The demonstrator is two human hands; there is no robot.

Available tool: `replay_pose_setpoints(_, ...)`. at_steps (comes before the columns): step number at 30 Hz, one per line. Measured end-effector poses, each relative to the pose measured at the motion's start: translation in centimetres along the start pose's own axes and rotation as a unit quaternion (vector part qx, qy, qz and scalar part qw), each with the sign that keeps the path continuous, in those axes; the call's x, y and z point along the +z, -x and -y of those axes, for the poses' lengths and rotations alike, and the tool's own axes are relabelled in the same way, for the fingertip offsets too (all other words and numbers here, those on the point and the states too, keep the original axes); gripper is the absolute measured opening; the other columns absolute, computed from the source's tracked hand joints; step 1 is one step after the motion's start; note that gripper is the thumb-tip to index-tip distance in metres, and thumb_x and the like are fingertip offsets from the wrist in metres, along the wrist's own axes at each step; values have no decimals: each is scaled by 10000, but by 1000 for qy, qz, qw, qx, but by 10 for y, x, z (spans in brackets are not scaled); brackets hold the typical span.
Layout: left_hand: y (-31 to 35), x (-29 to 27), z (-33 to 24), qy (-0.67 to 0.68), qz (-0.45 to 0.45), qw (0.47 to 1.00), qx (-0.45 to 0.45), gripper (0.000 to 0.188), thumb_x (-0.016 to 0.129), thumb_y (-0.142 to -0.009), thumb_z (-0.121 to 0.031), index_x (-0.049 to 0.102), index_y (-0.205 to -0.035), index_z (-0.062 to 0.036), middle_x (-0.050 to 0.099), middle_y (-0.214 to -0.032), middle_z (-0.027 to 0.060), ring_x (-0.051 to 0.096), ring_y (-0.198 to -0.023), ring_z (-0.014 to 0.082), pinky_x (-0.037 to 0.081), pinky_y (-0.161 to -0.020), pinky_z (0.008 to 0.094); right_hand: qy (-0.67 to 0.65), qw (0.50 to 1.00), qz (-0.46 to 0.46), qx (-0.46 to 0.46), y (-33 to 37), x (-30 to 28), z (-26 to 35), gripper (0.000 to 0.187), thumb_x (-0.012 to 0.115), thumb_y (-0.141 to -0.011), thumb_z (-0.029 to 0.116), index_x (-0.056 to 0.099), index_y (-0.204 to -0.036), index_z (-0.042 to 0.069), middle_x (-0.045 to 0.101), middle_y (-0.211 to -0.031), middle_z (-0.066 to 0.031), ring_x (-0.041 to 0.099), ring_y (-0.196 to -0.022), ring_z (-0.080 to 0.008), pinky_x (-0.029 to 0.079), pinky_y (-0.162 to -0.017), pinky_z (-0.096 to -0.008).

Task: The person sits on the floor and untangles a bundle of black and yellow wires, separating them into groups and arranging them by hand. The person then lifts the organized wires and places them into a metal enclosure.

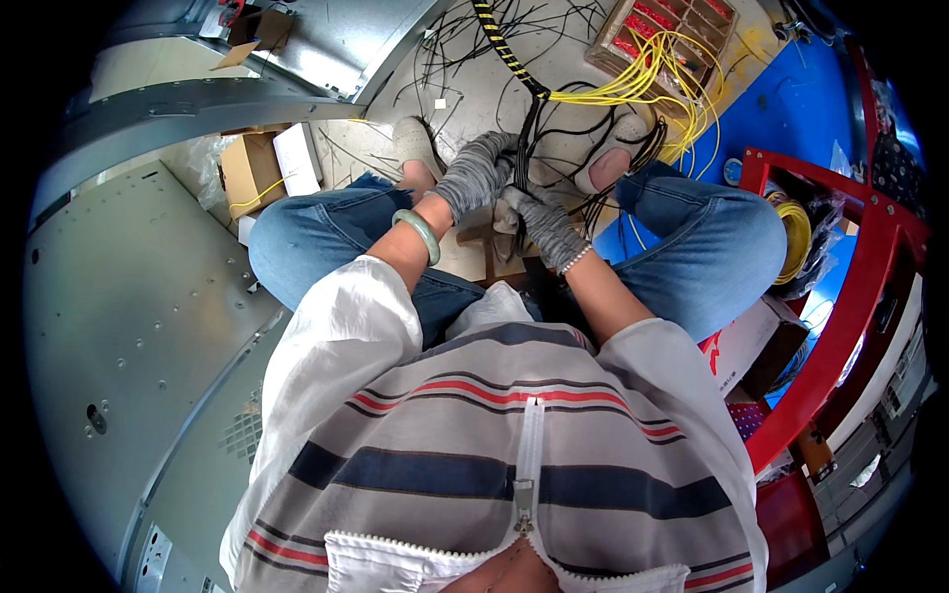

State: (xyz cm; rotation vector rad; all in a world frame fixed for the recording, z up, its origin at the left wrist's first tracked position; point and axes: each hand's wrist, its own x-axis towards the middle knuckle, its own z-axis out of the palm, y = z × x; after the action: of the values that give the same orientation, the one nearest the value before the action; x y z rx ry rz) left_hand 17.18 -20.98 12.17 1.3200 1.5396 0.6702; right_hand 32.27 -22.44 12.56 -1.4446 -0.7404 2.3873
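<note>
Between my knees, both hands in grey knitted gloves close round a bundle of black cables (527, 148). My left hand (484, 170) grips it from the left side, its fingertips partly hidden behind the strands. Slightly lower, my right hand (539, 219) is closed on the same bundle from the right. Above the hands, a yellow-and-black striped wrap (499, 44) covers the cable run. Yellow wires (633, 91) branch off to the right from its lower end. Loose black ends (618, 188) fan out over my right foot.
A compartmented wooden box (603, 44) with small red parts stands at the upper right. Black cable scraps (445, 49) litter the floor. Grey metal cabinet panels (119, 296) flank my left; a red metal frame (855, 296) is on my right. A cardboard box (247, 173) sits beyond my left knee.
</note>
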Motion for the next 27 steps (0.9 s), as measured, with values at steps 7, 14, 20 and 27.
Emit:
replay_pose_setpoints(7,0,7,-3,-172,-86,981,39,188,504,-817,-146,585,-926,-16,593,-812,149,583,-757,258,455,-688,325,317,927,-128,-152,0,-5,7,257,488,-821,236,538,-900,-4,565,-671,-144,563,-637,-250,457,-627,-341)
replay_pose_setpoints(14,0,0,-15,524,37,772,-357,199,456,-873,-151,523,-1007,-21,604,-809,57,508,-524,117,454,-491,211,591,775,-186,-124,2,-3,13,286,486,-787,206,508,-976,-7,573,-747,-219,578,-746,-331,457,-666,-400)
replay_pose_setpoints(20,0,2,-42,364,88,861,-344,255,521,-842,-226,567,-983,-19,612,-747,76,510,-544,77,428,-456,185,459,888,-19,-27,-23,-12,0,316,505,-788,255,524,-987,12,599,-796,-187,609,-698,-265,486,-545,-326)
replay_pose_setpoints(27,-20,-6,3,58,113,966,-224,360,550,-804,-293,571,-1034,-17,618,-925,79,558,-822,150,412,-745,241,330,903,-112,-249,2,-24,34,360,535,-795,336,535,-992,35,602,-851,-119,592,-814,-175,472,-671,-315)
